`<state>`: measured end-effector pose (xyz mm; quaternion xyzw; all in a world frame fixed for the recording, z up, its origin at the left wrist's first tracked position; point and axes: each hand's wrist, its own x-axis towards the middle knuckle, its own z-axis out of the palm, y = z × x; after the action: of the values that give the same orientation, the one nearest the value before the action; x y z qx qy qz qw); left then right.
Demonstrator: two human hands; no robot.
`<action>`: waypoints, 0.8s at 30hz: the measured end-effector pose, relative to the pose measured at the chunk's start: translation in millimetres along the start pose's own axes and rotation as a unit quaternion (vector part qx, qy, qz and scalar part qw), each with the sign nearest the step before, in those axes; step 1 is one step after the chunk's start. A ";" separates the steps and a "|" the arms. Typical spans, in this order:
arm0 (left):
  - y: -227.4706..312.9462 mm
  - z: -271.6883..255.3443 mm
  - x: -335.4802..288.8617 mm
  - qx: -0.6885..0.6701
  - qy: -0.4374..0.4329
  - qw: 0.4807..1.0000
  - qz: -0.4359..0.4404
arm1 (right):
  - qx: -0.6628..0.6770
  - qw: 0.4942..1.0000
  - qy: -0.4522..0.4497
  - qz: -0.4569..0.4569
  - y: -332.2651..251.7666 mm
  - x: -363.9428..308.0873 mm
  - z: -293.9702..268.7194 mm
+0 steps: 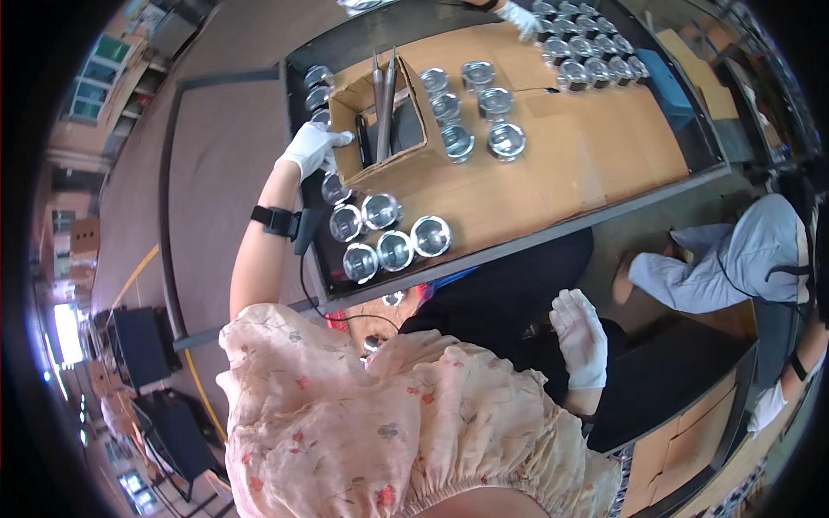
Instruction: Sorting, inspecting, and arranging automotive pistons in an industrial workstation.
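My left hand (pixel 313 148), in a white glove, holds the left wall of an open cardboard box (pixel 380 173) on the table. Two pointed grey metal rods (pixel 385 112) stand in the box, beside a slim black tool (pixel 363 141). My gloved right hand (pixel 580 341) hangs in front of the table with its fingers stretched out and nothing in it. Clear round cups with shiny rims (pixel 431 236) stand at the table's near left corner. More clear cups (pixel 506 141) stand right of the box, and others (pixel 319 78) lie along the left edge, partly hidden.
A dark raised rim (pixel 518 239) borders the cardboard-covered table (pixel 587 173). At the far right stand rows of clear cups (pixel 596 73), with another person's gloved hand (pixel 519 17) beside them and a blue bin (pixel 669 91) nearby. Another person in light trousers (pixel 734 259) is at right.
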<state>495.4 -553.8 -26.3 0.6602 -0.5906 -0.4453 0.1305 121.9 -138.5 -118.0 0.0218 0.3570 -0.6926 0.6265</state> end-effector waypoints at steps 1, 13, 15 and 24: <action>7.5 6.6 5.7 0.009 -0.035 0.999 0.007 | 0.009 1.000 -0.001 -0.006 -0.7 -0.6 2.3; 189.9 295.6 112.3 0.451 -0.141 0.755 0.454 | 0.024 0.997 0.047 -0.056 17.5 -10.8 6.3; 228.0 373.5 119.3 0.405 -0.185 0.799 0.403 | 0.024 0.991 0.090 -0.100 12.7 -20.7 4.5; 193.6 380.9 94.1 0.129 -0.142 0.883 0.428 | 0.047 0.990 0.127 -0.048 20.7 -21.1 -2.3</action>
<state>75.3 -555.3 -148.7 0.2835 -0.8802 -0.3551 0.1366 143.7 -118.5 -119.4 0.1221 0.4018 -0.7291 0.5405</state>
